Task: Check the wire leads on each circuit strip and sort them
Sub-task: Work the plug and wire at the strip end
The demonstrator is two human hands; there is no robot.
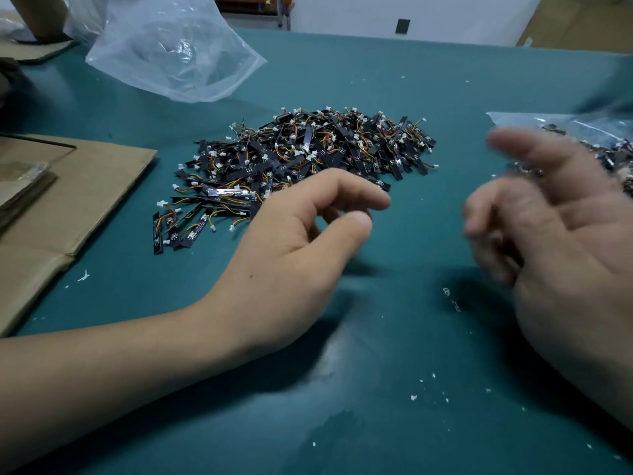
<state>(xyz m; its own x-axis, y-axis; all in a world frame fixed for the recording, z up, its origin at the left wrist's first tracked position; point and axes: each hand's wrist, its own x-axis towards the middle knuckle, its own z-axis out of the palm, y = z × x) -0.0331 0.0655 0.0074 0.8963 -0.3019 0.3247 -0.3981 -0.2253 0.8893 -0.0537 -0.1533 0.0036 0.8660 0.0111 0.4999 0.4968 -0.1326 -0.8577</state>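
Centrally, the pile of circuit strips [301, 162] lies on the green table mat [394, 354], toward 12 o'clock from the middle of the view; each strip is a short black board with orange, yellow and red wire leads ending in a white connector, and the strips lie heaped and crossed over one another. At the 5 o'clock edge of the pile, the left hand [301, 241] hovers with its back upward, fingers loosely curled, thumb and forefinger close together but apart, and nothing in its grasp. At 3 o'clock, well apart from the left hand, the right hand [555, 234] is blurred; its fingers appear spread and partly straight, and no strip shows between them. Behind the right hand, toward 2 o'clock, a second plastic bag [589, 126] lies flat with more strips in it. At 11 o'clock from the pile, a clear plastic bag [171, 53] lies crumpled on the mat. At 9 o'clock, a flat cardboard sheet [78, 200] covers the mat edge. White debris flecks [413, 397] are scattered over the mat toward 5 o'clock.
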